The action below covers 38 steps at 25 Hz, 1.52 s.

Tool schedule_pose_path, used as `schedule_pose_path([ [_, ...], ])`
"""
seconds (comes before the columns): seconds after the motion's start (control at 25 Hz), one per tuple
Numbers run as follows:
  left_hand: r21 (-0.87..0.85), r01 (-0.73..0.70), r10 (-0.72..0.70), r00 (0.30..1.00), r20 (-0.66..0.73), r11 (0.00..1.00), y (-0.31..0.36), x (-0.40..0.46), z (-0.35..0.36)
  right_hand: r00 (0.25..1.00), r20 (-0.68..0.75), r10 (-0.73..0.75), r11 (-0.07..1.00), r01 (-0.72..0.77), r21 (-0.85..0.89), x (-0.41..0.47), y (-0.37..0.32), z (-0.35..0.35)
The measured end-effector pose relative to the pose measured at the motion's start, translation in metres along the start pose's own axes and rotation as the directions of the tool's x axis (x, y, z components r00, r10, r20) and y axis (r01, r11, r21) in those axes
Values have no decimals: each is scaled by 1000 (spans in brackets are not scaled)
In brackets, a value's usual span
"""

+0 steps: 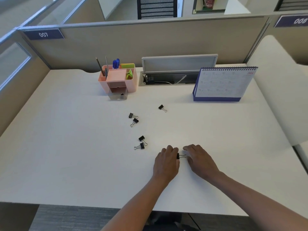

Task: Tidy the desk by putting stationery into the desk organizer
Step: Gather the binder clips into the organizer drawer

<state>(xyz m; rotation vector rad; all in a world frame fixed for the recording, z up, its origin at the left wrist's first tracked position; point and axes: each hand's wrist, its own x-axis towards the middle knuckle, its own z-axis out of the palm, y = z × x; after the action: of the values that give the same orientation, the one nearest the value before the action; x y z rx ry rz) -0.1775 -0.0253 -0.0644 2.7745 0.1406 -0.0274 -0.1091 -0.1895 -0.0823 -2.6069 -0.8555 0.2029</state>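
We read "007" on far-left partition plate (43, 34); "008" on far-right plate (300, 21); "2026" on desk calendar (223, 84).

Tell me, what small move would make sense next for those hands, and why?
Probably lift the binder clip held between the left hand and right hand and carry it to the pink organizer, whose clear drawer stands pulled out. Five more clips lie loose on the desk.

White desk (66, 147) — organizer (118, 79), calendar (223, 84), scattered binder clips (133, 116).
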Motion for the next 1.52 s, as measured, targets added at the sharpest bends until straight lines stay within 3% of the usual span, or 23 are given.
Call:
schedule_pose_path([
  [0.48,-85,7,-3,999,42,996,-15,14,-10,998,44,41,999,-42,13,12,-4,-4],
  [0.8,-213,37,-31,999,31,976,-48,27,-38,984,-10,180,923,-165,349,48,-34,-4],
  [1.24,-146,12,-27,994,-102,989,-140,89,-90,962,-115,248,821,-145,552,160,-110,-8],
  [1.52,87,214,-202,971,-126,973,-241,143,-130,947,-128,295,836,-191,514,255,-153,-9],
])
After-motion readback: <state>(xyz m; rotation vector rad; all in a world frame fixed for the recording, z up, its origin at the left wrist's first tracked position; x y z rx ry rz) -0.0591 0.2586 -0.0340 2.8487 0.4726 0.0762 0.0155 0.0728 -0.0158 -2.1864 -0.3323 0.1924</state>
